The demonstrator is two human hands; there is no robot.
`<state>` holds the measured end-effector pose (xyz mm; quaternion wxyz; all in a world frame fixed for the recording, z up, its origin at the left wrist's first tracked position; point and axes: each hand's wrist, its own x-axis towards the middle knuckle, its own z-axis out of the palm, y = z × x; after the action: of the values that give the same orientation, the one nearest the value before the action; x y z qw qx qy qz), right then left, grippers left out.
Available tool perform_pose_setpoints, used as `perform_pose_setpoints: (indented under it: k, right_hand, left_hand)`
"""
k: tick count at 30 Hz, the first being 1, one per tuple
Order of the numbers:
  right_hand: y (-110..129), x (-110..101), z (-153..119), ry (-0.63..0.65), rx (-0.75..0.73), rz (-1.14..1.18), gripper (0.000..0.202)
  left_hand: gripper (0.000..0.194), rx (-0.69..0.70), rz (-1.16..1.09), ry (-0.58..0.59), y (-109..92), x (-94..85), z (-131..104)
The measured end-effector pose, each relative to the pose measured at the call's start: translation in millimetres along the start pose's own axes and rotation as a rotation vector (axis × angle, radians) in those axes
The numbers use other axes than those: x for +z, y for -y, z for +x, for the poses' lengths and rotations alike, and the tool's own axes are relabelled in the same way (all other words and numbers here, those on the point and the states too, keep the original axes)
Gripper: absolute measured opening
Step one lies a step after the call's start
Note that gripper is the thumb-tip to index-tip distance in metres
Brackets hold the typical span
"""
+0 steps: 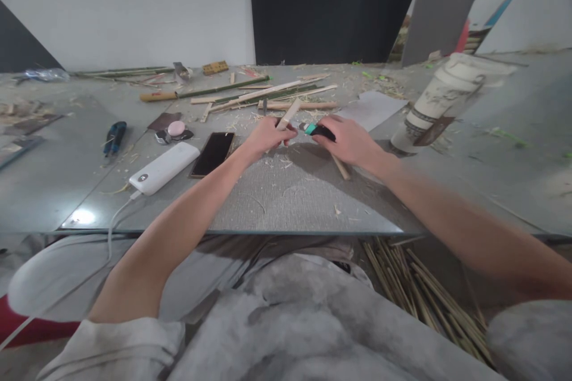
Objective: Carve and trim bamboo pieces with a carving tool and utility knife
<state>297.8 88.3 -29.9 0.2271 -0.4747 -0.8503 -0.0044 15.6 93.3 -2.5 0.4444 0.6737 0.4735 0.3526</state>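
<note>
Near the middle of the grey table point(286, 202), my left hand point(267, 136) is closed on a pale wooden strip point(290, 113) that sticks up between the fingers. To its right, my right hand point(346, 138) grips a black and teal knife point(322, 131), its front end pointing left towards the left fingers. A light wooden stick point(341, 166) lies partly under my right hand. Thin shavings are scattered around both hands. The blade's contact with the strip is too small to tell.
Green and pale bamboo strips point(272, 94) lie behind the hands. A phone point(213, 155), a white power bank point(164, 168) with a cable and blue-black pliers point(115, 138) are at left. A patterned cup point(431, 107) stands at right. Several sticks point(429, 297) are below the table edge.
</note>
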Motion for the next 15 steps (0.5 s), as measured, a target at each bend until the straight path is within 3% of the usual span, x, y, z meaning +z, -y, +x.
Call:
perform_pose_setpoints:
  k: [4,10,15]
  right_hand:
    - [0.1,1.6,-0.3,-0.009,0.005,0.014,0.038]
    - [2.8,0.0,-0.4,-0.009,-0.006,0.014,0.037]
    - [10.1,-6.1,-2.2,-0.003,0.022,-0.012,0.037]
  left_hand:
    - [0.018,0.003,0.007,0.032,0.1,0.0,-0.3]
    - [0.044,0.018,0.019,0.047,-1.8,1.7,-2.5]
    - [0.05,0.007,0.015,0.02,-3.6,4.6,-4.4]
